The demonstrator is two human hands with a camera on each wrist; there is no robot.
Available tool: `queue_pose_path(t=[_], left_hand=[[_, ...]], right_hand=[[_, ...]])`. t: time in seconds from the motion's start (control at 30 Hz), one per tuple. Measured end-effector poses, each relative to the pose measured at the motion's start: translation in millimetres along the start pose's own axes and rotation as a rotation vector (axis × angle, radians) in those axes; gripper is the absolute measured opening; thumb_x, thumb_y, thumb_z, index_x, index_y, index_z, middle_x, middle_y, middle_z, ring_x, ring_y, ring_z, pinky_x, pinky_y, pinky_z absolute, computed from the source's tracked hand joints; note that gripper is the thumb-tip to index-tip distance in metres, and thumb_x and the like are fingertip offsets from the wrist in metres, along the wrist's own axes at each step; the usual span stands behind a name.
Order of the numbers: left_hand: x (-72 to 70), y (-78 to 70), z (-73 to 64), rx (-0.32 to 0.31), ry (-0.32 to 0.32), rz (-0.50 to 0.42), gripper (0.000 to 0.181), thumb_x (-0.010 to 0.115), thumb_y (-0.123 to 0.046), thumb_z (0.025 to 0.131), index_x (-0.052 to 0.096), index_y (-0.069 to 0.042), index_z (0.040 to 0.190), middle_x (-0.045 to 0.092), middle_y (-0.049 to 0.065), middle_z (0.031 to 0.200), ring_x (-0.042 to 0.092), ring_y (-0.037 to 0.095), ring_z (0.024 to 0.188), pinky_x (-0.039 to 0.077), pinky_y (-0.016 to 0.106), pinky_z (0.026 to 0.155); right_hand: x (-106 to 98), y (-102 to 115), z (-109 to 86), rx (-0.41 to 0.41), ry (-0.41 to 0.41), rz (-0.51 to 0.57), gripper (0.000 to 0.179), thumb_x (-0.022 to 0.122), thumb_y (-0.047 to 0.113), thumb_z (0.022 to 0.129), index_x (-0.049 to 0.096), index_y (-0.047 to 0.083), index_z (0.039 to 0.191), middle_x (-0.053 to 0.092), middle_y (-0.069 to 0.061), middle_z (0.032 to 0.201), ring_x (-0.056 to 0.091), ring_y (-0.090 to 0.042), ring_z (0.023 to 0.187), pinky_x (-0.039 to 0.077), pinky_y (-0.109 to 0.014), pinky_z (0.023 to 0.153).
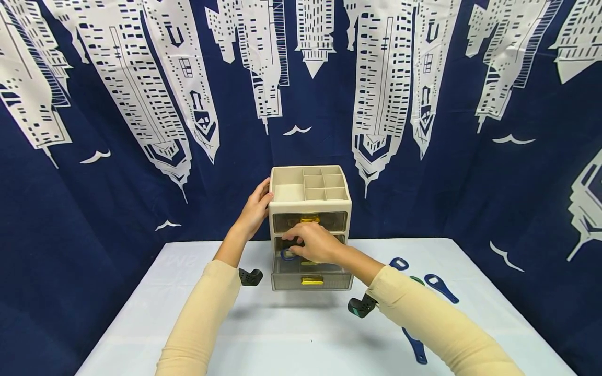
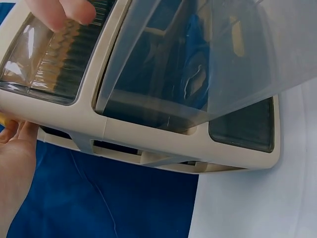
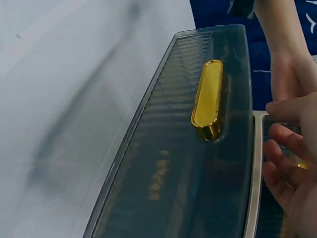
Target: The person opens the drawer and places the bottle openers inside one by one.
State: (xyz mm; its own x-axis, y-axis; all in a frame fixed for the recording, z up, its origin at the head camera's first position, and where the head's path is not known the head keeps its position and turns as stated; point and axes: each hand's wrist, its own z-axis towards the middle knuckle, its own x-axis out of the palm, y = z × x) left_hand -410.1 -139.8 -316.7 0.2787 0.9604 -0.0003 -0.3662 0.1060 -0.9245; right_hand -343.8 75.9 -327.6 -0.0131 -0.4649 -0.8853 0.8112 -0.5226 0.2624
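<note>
Drawer of translucent plastic bears a rounded golden handle.

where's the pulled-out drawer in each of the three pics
Head: the pulled-out drawer sits just below centre, with the right hand over it.
Left wrist: the pulled-out drawer juts across the upper right, seen through its clear side.
Right wrist: the pulled-out drawer fills the middle, front panel showing.
Shared landmark: the cabinet's cream frame.
</note>
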Motion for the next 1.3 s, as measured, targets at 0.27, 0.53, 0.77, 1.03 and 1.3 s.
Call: queue_pose_path(t=[0.27,0.53,0.77,1.03,1.3], left_hand=[[-1.2,1.5,-0.1,0.001,-0.011,-0.011,0.057,0.038,-0.013,0.114,0.015,-0.011,0.166,0.018,0.014,0.169,0.026,0.029,0.151,0.029,0.054,0.118],[-3.0,2.1,0.2,-0.002,-0.013,0.003,0.057,0.038,-0.013,0.114,0.015,-0.011,0.166,0.019,0.014,0.169,0.026,0.029,0.152,0.028,0.054,0.118],[-1.3,1.4,2.6,0.006,-0.021,-0.012,0.056,0.038,-0.012,0.114,0.017,-0.011,0.166,0.021,0.013,0.168,0.028,0.028,0.151,0.029,0.052,0.118],[0.9,-0.2,4.1,0.007,-0.020,0.000,0.057,0.038,-0.013,0.114,0.016,-0.011,0.166,0.020,0.012,0.169,0.027,0.027,0.151,0.029,0.050,0.118],[2.8,0.4,2.9,-0.008,-0.032,-0.001,0.056,0.038,-0.013,0.114,0.017,-0.012,0.166,0.021,0.011,0.169,0.027,0.026,0.151,0.030,0.051,0.118]], right_hand=[[-6.6,-1.9,-12.8,0.008,-0.022,0.008,0.029,0.080,0.007,0.091,0.076,0.004,0.120,0.074,-0.007,0.107,0.071,-0.021,0.091,0.056,-0.031,0.080],[-16.1,-1.1,-28.2,0.022,-0.035,0.043,0.027,0.080,0.009,0.092,0.076,0.005,0.118,0.074,-0.007,0.105,0.069,-0.021,0.092,0.057,-0.034,0.079],[-29.9,-2.6,-45.1,0.049,-0.053,0.029,0.027,0.081,0.009,0.091,0.077,0.007,0.118,0.074,-0.007,0.108,0.068,-0.024,0.093,0.055,-0.033,0.079],[-46.3,-5.3,-74.4,0.111,-0.071,0.029,0.027,0.081,0.009,0.091,0.076,0.005,0.116,0.074,-0.005,0.113,0.068,-0.024,0.094,0.057,-0.038,0.080],[-55.4,-15.6,-111.6,0.149,-0.103,0.002,0.025,0.081,0.005,0.089,0.076,0.005,0.114,0.074,-0.005,0.110,0.067,-0.022,0.090,0.057,-0.036,0.075]])
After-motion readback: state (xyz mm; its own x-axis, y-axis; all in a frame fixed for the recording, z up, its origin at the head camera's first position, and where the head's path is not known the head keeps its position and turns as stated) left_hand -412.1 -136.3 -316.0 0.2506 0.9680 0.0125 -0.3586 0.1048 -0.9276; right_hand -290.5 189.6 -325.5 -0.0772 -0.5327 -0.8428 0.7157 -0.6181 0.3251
